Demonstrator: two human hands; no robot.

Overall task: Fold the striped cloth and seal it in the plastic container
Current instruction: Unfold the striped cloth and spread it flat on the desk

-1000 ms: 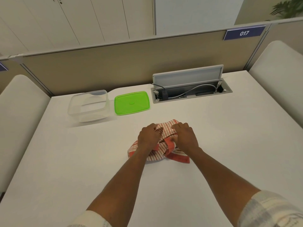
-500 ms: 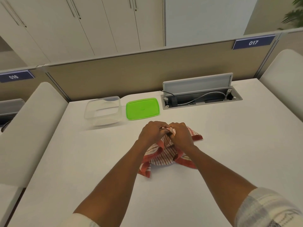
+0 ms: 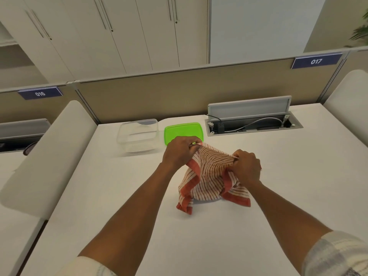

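The red-and-white striped cloth (image 3: pixel 209 176) hangs from both hands above the middle of the white table (image 3: pixel 119 206), its lower corners still resting on the surface. My left hand (image 3: pixel 179 151) pinches its upper left corner. My right hand (image 3: pixel 247 166) grips the upper right corner, so the top edge is stretched between them. The clear plastic container (image 3: pixel 137 136) stands uncovered at the back left. Its green lid (image 3: pixel 184 130) lies flat just right of it, partly hidden behind my left hand.
An open cable hatch (image 3: pixel 253 124) with a raised flap and cords sits at the back right. A beige partition (image 3: pixel 179 92) closes off the far edge. White padded dividers (image 3: pixel 49 156) flank the table on the left and right.
Both hands have lifted the bunched cloth off the table and moved apart, spreading its top edge. The camera has tilted up and shifted.
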